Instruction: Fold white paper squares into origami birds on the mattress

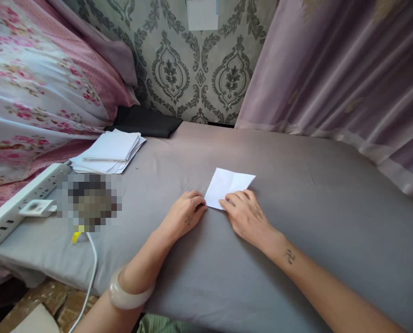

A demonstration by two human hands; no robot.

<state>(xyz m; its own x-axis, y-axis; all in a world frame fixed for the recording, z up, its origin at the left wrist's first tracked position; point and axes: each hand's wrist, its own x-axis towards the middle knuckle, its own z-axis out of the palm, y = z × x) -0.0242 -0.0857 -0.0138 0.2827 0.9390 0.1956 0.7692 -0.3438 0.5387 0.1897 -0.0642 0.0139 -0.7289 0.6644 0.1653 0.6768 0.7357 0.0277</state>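
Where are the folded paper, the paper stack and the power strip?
folded paper [229, 185]: head view, middle of the white sheet, above the fingertips.
paper stack [111, 150]: head view, top sheet of the pile at left.
power strip [17, 203]: head view, its white top face at the bed's left edge.

Soft daylight fills the room, seeping through the mauve curtain [348, 74] on the right and tinting everything faintly pink. The grey bed sheet [296, 222] is evenly lit, with only weak shadows under the forearms. The folded white paper [227, 185] is bright but not glaring. Focus is sharp at centre; the wide lens bends and stretches the edges. A pixelated patch [90, 201] blurs something at left.
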